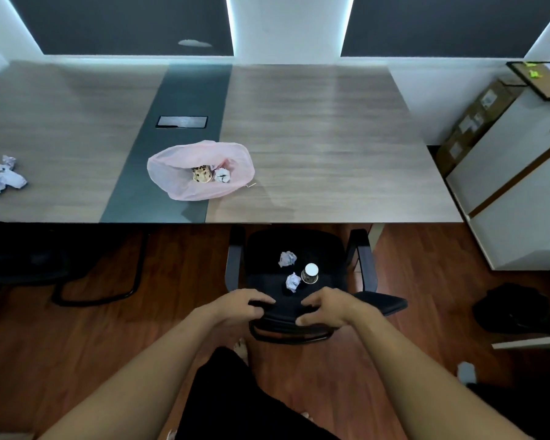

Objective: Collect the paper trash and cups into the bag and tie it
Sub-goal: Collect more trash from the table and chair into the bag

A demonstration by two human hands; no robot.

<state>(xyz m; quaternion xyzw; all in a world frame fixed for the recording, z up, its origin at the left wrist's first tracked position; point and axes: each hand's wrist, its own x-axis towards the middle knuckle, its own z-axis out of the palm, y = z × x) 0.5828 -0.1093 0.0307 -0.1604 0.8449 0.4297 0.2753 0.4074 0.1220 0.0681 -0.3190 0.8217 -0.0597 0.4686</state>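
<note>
Both bare forearms reach forward from the bottom of the frame, above dark-clad legs and a wooden floor. Left hand [238, 304] and right hand [326, 308] grip the top of the backrest of a black chair [267, 249], fingers curled over its upper edge and thumbs tucked below it.

On the chair's seat, beyond the hands, lie two paper balls [287, 258] [293, 282] and a cup [310, 273] with a white top, standing just beside the nearer ball. The chair is partly tucked under the near edge of a long wood-grain table [331, 138] with a dark centre strip.

On the table, straddling the strip's right edge, sits a pink bag [172, 173], its mouth gaping toward the camera. Inside it rest a patterned cup [202, 174] and, touching it on the right, a crumpled paper [222, 175]. Well apart, at the table's far left, lies a cluster of crumpled papers [2, 179].

White cabinets [518, 198] and cardboard boxes [477, 122] stand to the right of the table, and a dark bundle [511, 309] lies on the floor near them.
</note>
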